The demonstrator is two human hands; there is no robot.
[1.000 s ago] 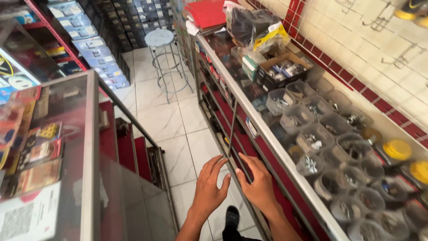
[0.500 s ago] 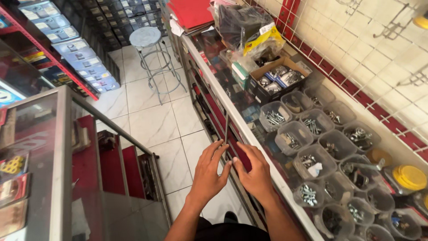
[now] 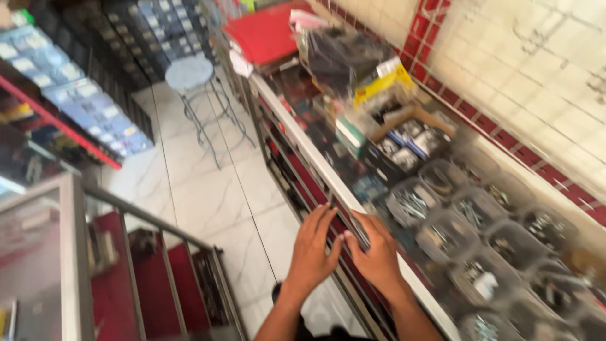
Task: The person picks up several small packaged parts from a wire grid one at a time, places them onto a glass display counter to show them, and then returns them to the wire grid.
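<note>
The picture is blurred by motion. My left hand (image 3: 314,247) and my right hand (image 3: 377,251) lie side by side, fingers spread, flat against the front sliding glass panel (image 3: 328,192) of a long display counter (image 3: 303,145), just under its pale metal rim. Neither hand holds anything. The thumbs nearly touch. Above my right hand, on the counter top, stand several clear plastic tubs (image 3: 442,235) of screws and bolts.
A round metal stool (image 3: 187,76) stands on the white tiled aisle (image 3: 208,189). A second glass showcase (image 3: 69,265) is at the left. A red folder (image 3: 268,31), a dark plastic bag (image 3: 341,57) and a cardboard box (image 3: 410,136) sit farther along the counter. Shelves of boxes (image 3: 88,113) line the far left.
Both hands stay pressed on the counter's front glass, shifted a little right in the picture. The view has moved forward and tilted, blurring everything.
</note>
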